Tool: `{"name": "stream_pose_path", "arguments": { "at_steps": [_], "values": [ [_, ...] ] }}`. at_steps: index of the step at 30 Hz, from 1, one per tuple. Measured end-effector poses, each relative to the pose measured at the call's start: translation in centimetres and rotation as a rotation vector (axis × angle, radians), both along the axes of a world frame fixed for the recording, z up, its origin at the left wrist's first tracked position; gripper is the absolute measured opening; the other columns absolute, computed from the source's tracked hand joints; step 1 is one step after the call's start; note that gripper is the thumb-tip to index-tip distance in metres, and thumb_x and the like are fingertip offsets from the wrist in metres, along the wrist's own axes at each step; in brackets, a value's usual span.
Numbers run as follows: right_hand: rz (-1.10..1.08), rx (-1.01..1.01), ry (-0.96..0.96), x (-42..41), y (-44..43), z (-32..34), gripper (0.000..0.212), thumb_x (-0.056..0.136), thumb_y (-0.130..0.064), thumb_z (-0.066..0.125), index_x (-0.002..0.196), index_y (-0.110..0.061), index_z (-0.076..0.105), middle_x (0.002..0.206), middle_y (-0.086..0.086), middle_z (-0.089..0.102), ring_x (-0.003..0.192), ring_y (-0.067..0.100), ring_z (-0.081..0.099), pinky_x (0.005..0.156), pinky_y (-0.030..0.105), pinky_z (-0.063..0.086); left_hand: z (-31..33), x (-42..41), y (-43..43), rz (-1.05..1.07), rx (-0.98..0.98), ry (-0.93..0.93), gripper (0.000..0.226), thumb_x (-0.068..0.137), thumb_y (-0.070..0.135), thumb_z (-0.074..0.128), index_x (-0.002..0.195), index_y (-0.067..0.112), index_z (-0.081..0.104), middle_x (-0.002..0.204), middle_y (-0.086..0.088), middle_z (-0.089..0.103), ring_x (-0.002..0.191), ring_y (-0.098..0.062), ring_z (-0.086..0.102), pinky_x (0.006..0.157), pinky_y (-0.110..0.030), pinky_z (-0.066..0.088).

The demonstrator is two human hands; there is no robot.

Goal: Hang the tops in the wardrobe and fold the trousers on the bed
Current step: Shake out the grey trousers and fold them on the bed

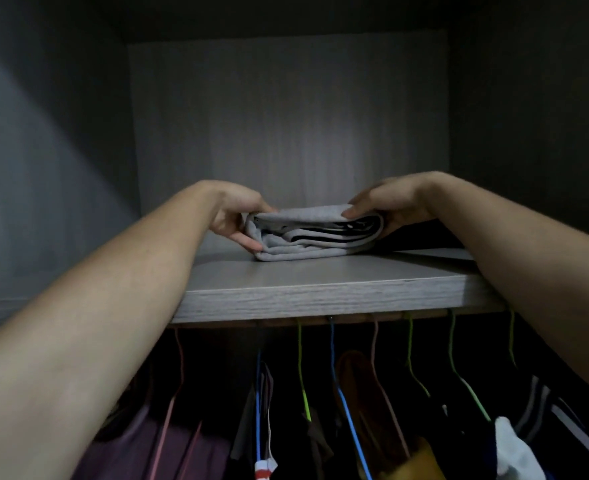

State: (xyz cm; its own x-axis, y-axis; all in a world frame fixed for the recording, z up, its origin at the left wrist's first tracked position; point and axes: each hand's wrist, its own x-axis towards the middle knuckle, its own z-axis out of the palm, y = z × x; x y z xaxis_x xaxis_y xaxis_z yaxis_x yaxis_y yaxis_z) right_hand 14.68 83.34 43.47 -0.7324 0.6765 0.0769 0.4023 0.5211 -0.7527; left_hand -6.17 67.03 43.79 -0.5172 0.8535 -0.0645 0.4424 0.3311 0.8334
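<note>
The left grip [237,220] and the right grip [386,209] pinch opposite ends of a folded grey garment [307,242] with black stripes, thumbs on top and fingers beneath. It lies between them on the wardrobe shelf [320,292]. Below the grips, coloured hangers [332,348] carry clothes [182,452] in deep shadow

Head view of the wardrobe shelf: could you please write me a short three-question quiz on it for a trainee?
1. True or false: the folded grey garment lies on the wardrobe shelf.
2. How many hands grip the garment? A none, B one, C two.
3. Fill in: the coloured hangers hang ___ the shelf.
Key: 1 true. 2 C, the left hand and the right hand grip its ends. 3 below.
</note>
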Motion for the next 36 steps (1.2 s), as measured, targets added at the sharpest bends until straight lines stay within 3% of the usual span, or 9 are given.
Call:
{"name": "stream_pose_path", "arguments": {
  "at_steps": [3, 6, 9, 12, 15, 18, 21, 27, 36],
  "values": [
    [-0.008, 0.078, 0.020, -0.3, 0.3, -0.2, 0.049, 0.093, -0.026, 0.069, 0.137, -0.014, 0.052, 0.104, -0.007, 0.062, 0.093, 0.007, 0.063, 0.064, 0.023, 0.058, -0.6, 0.1, 0.8, 0.009, 0.066, -0.001, 0.023, 0.101, 0.025, 0.054, 0.108, 0.004, 0.063, 0.112, -0.015, 0.063, 0.083, -0.021, 0.067, 0.069, -0.034, 0.060],
    [-0.033, 0.070, 0.073, -0.5, 0.5, -0.2, 0.055, 0.094, -0.044, 0.064, 0.137, -0.011, 0.052, 0.122, 0.001, 0.062, 0.104, 0.016, 0.064, 0.077, 0.030, 0.060, -0.6, -0.2, 0.7, 0.082, 0.092, 0.121, 0.041, 0.099, 0.044, 0.052, 0.113, 0.007, 0.063, 0.108, -0.011, 0.065, 0.078, -0.020, 0.069, 0.064, -0.034, 0.062],
    [-0.149, 0.145, 0.197, 0.1, 0.1, 0.0, 0.069, 0.095, -0.063, 0.048, 0.140, -0.011, 0.051, 0.140, 0.011, 0.051, 0.117, 0.029, 0.058, 0.089, 0.040, 0.054, -0.5, -0.5, 0.0, 0.189, 0.163, 0.306, 0.065, 0.095, 0.062, 0.044, 0.137, 0.013, 0.050, 0.134, -0.009, 0.053, 0.110, -0.027, 0.060, 0.079, -0.040, 0.055],
    [-0.242, 0.468, 0.207, 1.7, -0.7, 0.7, 0.069, 0.099, -0.062, 0.040, 0.145, -0.011, 0.049, 0.149, 0.011, 0.048, 0.131, 0.033, 0.050, 0.103, 0.039, 0.045, 0.1, 0.7, -0.6, 0.170, 0.460, 0.390, 0.059, 0.100, 0.053, 0.043, 0.142, 0.012, 0.048, 0.146, -0.009, 0.048, 0.127, -0.028, 0.049, 0.097, -0.039, 0.043],
    [-0.322, 0.743, 0.161, 4.1, -2.2, 0.8, 0.064, 0.099, -0.061, 0.038, 0.146, -0.018, 0.048, 0.150, 0.012, 0.047, 0.136, 0.033, 0.045, 0.108, 0.037, 0.037, 0.3, 3.1, -1.7, 0.252, 0.625, 0.829, 0.052, 0.102, 0.045, 0.040, 0.140, 0.011, 0.050, 0.148, -0.016, 0.045, 0.134, -0.032, 0.042, 0.107, -0.036, 0.033],
    [-0.453, 1.104, 0.002, 7.4, -4.3, -0.4, 0.064, 0.100, -0.059, 0.036, 0.153, -0.023, 0.033, 0.160, 0.016, 0.026, 0.143, 0.036, 0.033, 0.114, 0.047, 0.030, -0.9, 6.1, -3.3, 0.381, 0.604, 1.325, 0.058, 0.101, 0.050, 0.034, 0.150, 0.021, 0.033, 0.161, -0.014, 0.020, 0.146, -0.034, 0.021, 0.115, -0.050, 0.021],
    [-0.550, 1.452, -0.055, 11.4, -7.0, -2.9, 0.062, 0.100, -0.050, 0.035, 0.154, -0.019, 0.030, 0.163, 0.020, 0.018, 0.149, 0.037, 0.022, 0.120, 0.051, 0.020, -3.0, 9.4, -5.2, 0.356, 0.688, 1.580, 0.062, 0.099, 0.051, 0.033, 0.152, 0.021, 0.029, 0.162, -0.018, 0.011, 0.149, -0.035, 0.013, 0.117, -0.056, 0.017],
    [-0.722, 1.601, -0.024, 17.6, -12.2, -11.2, 0.058, 0.101, -0.044, 0.038, 0.150, -0.013, 0.038, 0.161, 0.023, 0.023, 0.148, 0.038, 0.024, 0.121, 0.052, 0.018, -10.5, 14.1, -8.0, 0.219, 0.954, 1.500, 0.060, 0.098, 0.048, 0.036, 0.149, 0.018, 0.035, 0.160, -0.018, 0.022, 0.147, -0.035, 0.022, 0.115, -0.057, 0.024],
    [-0.828, 1.593, -0.338, 25.2, -20.5, -20.5, 0.061, 0.100, -0.046, 0.039, 0.152, -0.014, 0.037, 0.162, 0.024, 0.020, 0.149, 0.039, 0.022, 0.122, 0.054, 0.013, -20.8, 18.7, -10.5, 0.027, 1.076, 1.303, 0.062, 0.099, 0.047, 0.039, 0.150, 0.012, 0.036, 0.159, -0.022, 0.021, 0.148, -0.037, 0.017, 0.116, -0.057, 0.018]
  ]
}}
